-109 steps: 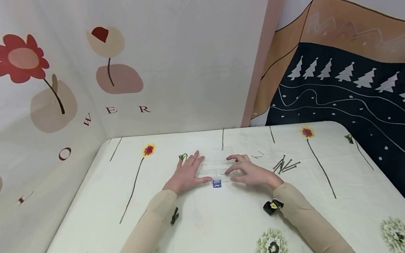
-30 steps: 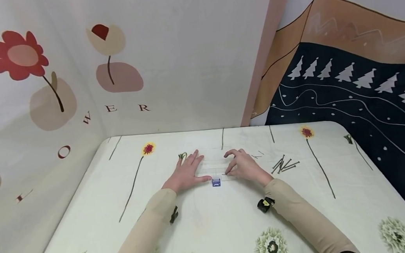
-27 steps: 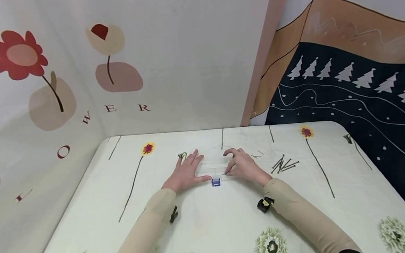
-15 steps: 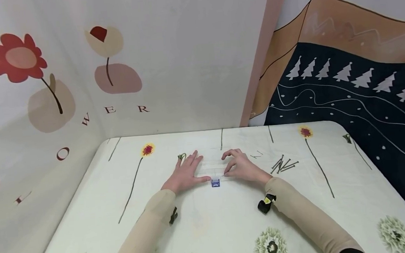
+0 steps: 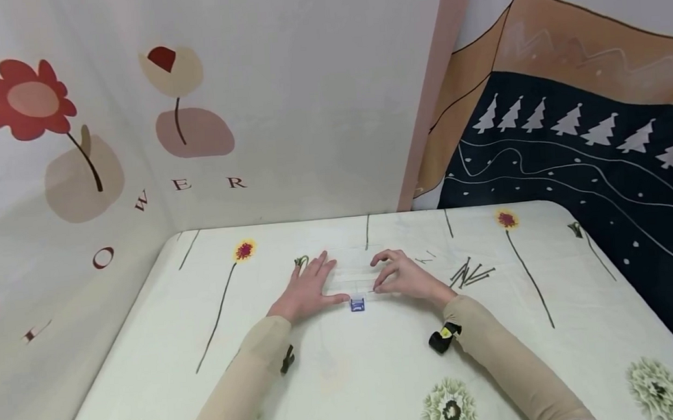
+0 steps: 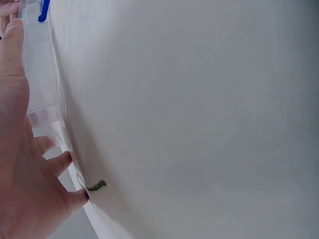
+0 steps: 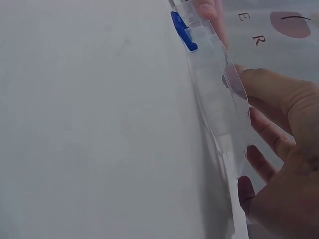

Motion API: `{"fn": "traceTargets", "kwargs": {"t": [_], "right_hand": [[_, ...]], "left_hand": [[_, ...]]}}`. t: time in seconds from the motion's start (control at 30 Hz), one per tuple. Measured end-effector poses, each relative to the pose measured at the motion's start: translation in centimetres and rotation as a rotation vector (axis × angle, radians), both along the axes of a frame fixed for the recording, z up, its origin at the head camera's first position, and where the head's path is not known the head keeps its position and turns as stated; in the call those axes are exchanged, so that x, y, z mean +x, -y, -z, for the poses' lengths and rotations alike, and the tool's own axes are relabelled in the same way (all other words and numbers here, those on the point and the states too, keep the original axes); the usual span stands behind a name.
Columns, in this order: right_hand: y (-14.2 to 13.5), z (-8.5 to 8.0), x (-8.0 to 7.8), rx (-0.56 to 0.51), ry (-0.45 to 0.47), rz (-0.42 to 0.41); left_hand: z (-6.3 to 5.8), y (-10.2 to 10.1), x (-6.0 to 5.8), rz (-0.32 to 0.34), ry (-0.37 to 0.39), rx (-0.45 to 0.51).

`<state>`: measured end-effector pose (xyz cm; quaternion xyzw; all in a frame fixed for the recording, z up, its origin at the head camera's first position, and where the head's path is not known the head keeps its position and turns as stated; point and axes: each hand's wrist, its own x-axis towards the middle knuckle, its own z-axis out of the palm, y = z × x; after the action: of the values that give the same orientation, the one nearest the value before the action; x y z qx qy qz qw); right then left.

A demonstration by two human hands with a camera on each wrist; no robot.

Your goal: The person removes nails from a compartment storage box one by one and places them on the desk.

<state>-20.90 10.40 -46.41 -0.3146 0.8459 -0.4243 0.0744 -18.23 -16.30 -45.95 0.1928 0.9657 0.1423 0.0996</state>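
A clear plastic box (image 5: 352, 267) with a blue latch (image 5: 357, 305) at its front lies between my two hands; its see-through edges are hard to make out. My left hand (image 5: 304, 293) rests on the cloth at the box's left side, fingers spread and straight, the thumb reaching close to the latch. From the right, my right hand (image 5: 408, 278) bends thumb and index finger together over the box's front part. A thin, dark, nail-like piece (image 5: 371, 291) sticks out at their tips. In the right wrist view, the clear wall (image 7: 214, 94) partly covers these fingertips.
Several long nails (image 5: 471, 272) lie in a loose heap to the right of my right hand. A few thin small pins (image 5: 425, 257) lie behind that hand. The flower-printed cloth (image 5: 348, 378) covers the table, with a hanging curtain (image 5: 306, 108) behind.
Since the oldest frame, my right hand's spread fingers have come together into a pinch at the thin piece. The left hand stays in place; over the last second little has moved.
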Motion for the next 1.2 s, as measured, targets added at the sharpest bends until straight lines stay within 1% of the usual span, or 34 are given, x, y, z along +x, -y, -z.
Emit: {"fn": "traceTargets", "kwargs": {"t": [0.1, 0.27, 0.53, 0.83, 1.03, 1.2], "right_hand": [[-0.4, -0.2, 0.1, 0.02, 0.019, 0.034], [-1.1, -0.9, 0.4, 0.021, 0.045, 0.087], [-2.8, -1.9, 0.5, 0.012, 0.048, 0.179], [-4.9, -1.9, 0.5, 0.009, 0.023, 0.229], [-6.0, -2.8, 0.7, 0.019, -0.001, 0.256], [-6.8, -3.1, 0.5, 0.026, 0.018, 0.288]], "left_hand": [[0.0, 0.0, 0.1, 0.0, 0.002, -0.002], [-0.3, 0.1, 0.2, 0.001, -0.004, -0.005], [-1.0, 0.0, 0.2, 0.009, 0.005, -0.007], [-1.1, -0.3, 0.5, 0.007, 0.005, 0.001], [-1.1, -0.3, 0.5, 0.004, 0.006, 0.001], [-1.0, -0.3, 0.5, 0.0, 0.018, 0.026]]}}
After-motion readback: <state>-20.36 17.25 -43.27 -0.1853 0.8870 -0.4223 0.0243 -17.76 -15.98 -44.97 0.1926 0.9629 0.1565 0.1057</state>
